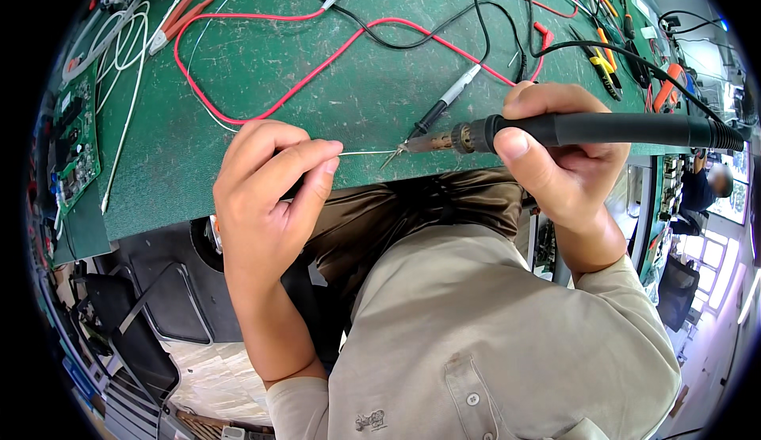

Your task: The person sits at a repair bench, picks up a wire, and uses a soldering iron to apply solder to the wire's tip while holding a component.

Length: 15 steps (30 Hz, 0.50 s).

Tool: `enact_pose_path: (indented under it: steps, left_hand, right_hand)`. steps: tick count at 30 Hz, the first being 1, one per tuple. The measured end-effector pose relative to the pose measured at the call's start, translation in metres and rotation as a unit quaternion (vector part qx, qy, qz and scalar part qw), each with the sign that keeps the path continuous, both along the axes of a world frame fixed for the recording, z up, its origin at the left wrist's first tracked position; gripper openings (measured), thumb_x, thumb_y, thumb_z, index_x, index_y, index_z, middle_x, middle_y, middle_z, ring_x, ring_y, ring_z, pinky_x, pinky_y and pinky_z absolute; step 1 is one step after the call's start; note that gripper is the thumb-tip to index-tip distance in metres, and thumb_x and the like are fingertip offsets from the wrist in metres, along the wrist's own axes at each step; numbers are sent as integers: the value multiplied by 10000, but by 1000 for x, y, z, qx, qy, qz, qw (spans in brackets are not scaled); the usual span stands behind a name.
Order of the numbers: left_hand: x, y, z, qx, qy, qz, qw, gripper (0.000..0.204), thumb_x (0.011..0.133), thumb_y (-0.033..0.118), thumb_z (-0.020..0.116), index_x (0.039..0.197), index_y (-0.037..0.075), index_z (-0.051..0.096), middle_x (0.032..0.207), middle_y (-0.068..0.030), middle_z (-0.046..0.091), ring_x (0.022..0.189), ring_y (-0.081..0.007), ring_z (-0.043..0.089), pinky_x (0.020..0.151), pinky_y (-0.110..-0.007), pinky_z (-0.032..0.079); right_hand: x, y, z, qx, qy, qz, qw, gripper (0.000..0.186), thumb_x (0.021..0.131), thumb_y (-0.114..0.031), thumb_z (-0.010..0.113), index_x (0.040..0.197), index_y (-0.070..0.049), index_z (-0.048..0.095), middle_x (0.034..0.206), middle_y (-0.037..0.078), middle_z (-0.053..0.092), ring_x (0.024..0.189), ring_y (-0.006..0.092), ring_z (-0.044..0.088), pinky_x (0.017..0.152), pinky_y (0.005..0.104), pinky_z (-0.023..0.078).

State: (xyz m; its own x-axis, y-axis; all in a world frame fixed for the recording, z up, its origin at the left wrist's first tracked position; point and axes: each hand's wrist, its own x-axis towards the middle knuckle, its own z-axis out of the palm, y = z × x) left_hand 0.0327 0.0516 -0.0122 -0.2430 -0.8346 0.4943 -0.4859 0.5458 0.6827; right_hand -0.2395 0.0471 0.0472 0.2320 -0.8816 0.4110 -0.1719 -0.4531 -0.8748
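Between the thumb and fingertips of my left hand (269,182) is a thin silvery solder wire (366,153), pinched and stretched to the right. My right hand (567,162) grips a soldering iron (626,129) by its black handle, with the iron pointing left. The iron's tip and the wire's end come together near the bench's front edge. A black and grey test probe (453,91) slants down to this same spot, its metal point beside the iron tip. Whether the tip touches the probe's metal is too small to tell.
Red and black test leads (305,83) loop over the green bench mat (166,170). A circuit board (75,151) and white cables lie at the left. Yellow-black pliers (604,71) and other hand tools are at the far right. Another person (704,190) is in the right background.
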Motion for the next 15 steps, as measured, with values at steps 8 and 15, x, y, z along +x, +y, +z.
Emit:
enact_pose_path:
  steps: [8, 15]
  left_hand:
    - [-1, 0, -1, -6, -3, 1, 1000, 181, 744, -23, 799, 904, 53, 764, 807, -48, 628, 756, -225, 598, 674, -348, 463]
    - [-1, -1, -1, -14, -9, -1, 1000, 180, 741, -17, 805, 903, 50, 766, 806, -52, 628, 769, -235, 605, 691, -358, 473]
  right_hand:
    - [-1, 0, -1, -12, 0, 6, 1000, 173, 859, -4, 815, 960, 43, 683, 697, -15, 627, 569, 3, 500, 485, 181, 324]
    - [0, 0, 0, -21, 16, 7, 1000, 187, 854, -7, 820, 964, 50, 680, 697, -3, 643, 570, 3, 529, 480, 168, 352]
